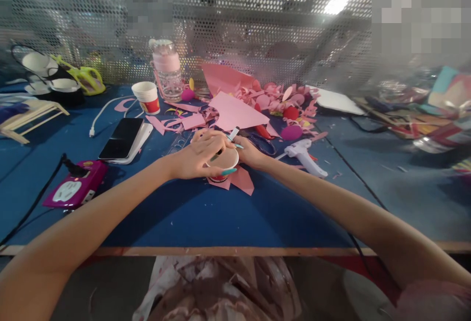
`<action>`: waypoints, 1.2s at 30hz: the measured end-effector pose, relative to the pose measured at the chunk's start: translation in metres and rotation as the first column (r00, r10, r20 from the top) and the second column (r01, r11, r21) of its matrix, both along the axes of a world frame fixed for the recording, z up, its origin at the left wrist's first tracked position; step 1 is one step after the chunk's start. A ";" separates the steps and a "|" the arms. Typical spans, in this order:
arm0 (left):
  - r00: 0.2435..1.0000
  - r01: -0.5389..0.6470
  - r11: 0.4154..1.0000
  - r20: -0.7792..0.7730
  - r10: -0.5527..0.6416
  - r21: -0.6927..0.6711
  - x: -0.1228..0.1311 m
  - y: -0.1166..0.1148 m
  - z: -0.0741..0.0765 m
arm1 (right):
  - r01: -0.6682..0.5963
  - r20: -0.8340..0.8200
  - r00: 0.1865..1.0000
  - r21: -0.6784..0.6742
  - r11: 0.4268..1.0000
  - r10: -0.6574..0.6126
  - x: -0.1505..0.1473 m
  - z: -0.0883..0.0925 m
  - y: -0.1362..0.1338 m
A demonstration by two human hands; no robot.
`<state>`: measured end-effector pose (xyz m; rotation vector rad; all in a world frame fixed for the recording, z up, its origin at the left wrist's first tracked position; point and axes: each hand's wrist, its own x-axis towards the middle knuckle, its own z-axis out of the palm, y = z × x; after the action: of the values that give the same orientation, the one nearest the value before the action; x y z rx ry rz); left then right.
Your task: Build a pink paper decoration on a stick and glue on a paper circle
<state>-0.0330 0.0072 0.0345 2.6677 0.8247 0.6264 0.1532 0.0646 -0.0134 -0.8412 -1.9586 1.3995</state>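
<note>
- Pinkish, ruffled clothing (217, 296) fills the bottom middle of the frame, closest to me, below the wooden table edge (206, 251).
- At the left edge of the frame a slatted pale wooden frame (35, 117) rests on the blue tabletop (147, 223); behind it stands a yellow-green plastic thing with a looped handle (88, 79).
- Lower left, a magenta power strip (75, 186) has a black plug (76, 168) pushed into it.
- Left of centre, a dark-screened phone (122, 138) lies over something flat and white, with a white cable (105, 114) just beyond.
- Farther back, stacked red-and-white paper cups (147, 96) stand near a clear bottle with a pink lid (167, 70).
- Dead centre, the left hand (198, 156) is curled about the paper cup (228, 159), thumb along its near side; the cup sits beside cut pink paper (243, 181).
- Touching the cup's far right side is the right hand (250, 154), fingers bent and partly hidden, so I can't tell its grip. Between the hands pokes a slim white tool (233, 134); which one holds it I can't say.
- Behind them spread a pink sheet (239, 110) and a heap of pink scraps (279, 99).
- Right of centre lies a white glue gun (305, 156); blurred clutter (437, 115) crowds the right edge.
</note>
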 end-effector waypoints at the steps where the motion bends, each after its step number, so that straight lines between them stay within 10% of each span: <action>1: 1.000 -0.002 1.000 -0.002 0.002 -0.002 0.000 0.000 0.000 | 0.011 -0.006 1.000 -0.008 1.000 -0.011 0.000 -0.001 -0.002; 36: 1.000 0.002 0.998 -0.030 -0.004 -0.058 0.001 -0.003 0.006 | 0.242 -0.069 0.968 0.006 0.970 -0.241 0.016 0.016 -0.036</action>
<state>-0.0322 0.0045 0.0401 2.6313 0.8338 0.5545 0.1697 0.0287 0.0023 -0.9761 -1.7477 1.2527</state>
